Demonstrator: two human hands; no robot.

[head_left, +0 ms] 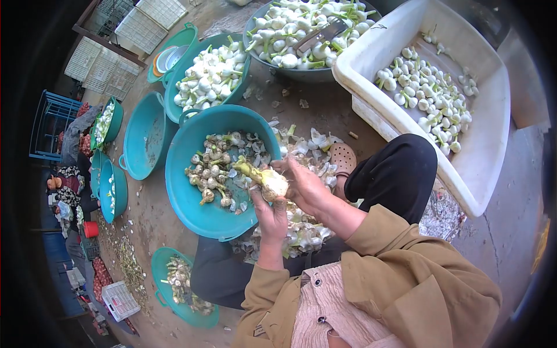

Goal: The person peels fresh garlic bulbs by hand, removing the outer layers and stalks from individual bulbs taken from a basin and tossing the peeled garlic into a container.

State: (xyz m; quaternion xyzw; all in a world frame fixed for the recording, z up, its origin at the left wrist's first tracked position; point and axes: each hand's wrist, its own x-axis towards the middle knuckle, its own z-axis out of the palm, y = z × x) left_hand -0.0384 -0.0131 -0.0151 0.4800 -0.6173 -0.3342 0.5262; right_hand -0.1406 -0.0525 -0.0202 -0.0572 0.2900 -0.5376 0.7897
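A garlic bulb (274, 185) with its thick greenish stalk pointing up-left is held over the near edge of a teal tub (191, 139). My left hand (270, 218) grips the bulb from below, thumb and fingers closed against it. On its right side, the fingers of my right hand (303, 184) are bent around the bulb; whether they hold a small tool is hidden. Unpeeled garlic bulbs (212, 165) and loose skins lie inside the tub. Beneath my hands, peeled-off garlic skins (304, 232) are heaped between my legs.
A white plastic tray (371, 104) of peeled bulbs stands at right. Behind are a dark tub of garlic with a cleaver (321, 35) on top, a green tub (243, 81) of white bulbs, and another teal tub (136, 124). A green basin (168, 255) sits lower left. Another person (69, 185) is far left.
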